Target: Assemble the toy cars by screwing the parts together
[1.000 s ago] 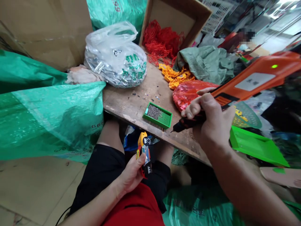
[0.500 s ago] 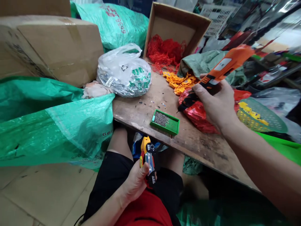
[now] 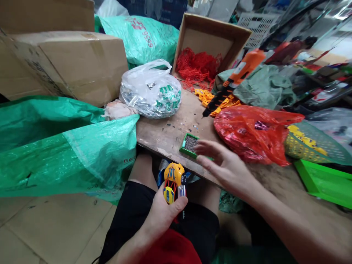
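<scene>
My left hand (image 3: 165,207) is wrapped round a yellow toy car (image 3: 175,176) with blue and red parts and black wheels, held over my lap. My right hand (image 3: 225,167) holds nothing, its fingers apart, and reaches over the right part of a green tray (image 3: 189,144) of small dark screws, hiding some of it. An orange and black electric screwdriver (image 3: 234,81) hangs tip down above the table, touched by neither hand. Orange plastic parts (image 3: 205,96) lie behind it.
On the wooden table (image 3: 156,136) are a clear bag (image 3: 151,91) of silvery parts and a red bag (image 3: 253,134). A box (image 3: 214,40) with red netting stands behind. Green sacks (image 3: 104,146) are at left, a green bin (image 3: 324,183) at right.
My right hand has let go of the screwdriver and moved down and left to the tray. The screwdriver now hangs free. My left hand has turned the car so its yellow top shows.
</scene>
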Tool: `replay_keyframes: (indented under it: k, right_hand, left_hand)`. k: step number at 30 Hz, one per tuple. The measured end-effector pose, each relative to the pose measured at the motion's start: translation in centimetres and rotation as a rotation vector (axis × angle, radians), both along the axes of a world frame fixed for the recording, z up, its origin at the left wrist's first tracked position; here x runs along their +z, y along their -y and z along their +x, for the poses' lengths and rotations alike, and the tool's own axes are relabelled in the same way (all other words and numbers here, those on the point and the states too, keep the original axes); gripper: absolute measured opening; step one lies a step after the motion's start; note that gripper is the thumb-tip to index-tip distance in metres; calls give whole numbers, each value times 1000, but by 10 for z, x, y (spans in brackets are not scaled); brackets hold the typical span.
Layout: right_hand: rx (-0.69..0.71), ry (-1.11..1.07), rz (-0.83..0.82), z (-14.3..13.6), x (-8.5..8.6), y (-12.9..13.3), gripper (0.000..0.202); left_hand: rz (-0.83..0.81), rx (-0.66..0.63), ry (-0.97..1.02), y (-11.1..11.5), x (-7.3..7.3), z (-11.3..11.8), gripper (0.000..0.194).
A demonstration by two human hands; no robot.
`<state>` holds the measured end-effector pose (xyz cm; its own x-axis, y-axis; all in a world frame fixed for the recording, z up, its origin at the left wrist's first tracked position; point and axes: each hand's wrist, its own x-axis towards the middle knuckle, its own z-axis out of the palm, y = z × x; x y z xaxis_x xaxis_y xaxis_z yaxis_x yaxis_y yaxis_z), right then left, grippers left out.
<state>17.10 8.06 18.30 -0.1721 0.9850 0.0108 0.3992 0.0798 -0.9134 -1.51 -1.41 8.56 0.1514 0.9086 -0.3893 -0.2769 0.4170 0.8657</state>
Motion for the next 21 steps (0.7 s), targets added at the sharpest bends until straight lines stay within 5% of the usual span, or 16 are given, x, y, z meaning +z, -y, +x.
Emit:
replay_keyframes:
  k: [4,7,13,21]
  right_hand:
    - [161,-132,-244,-24,-28,25,59]
    - [151,-153,-288,-35,-41,31,53]
    - [95,-137,-336,-41,-44,25,40]
    - [109,-411,-410,-29,-54,11,56]
  left_hand:
    - [-11,-28,-99,-1,9,3,70]
    - [-20,-43,-195,-1,17,4,70]
    - [-24,-40,-419,-4,25,5,61]
    - [63,65,-439,-10,34,-4,77]
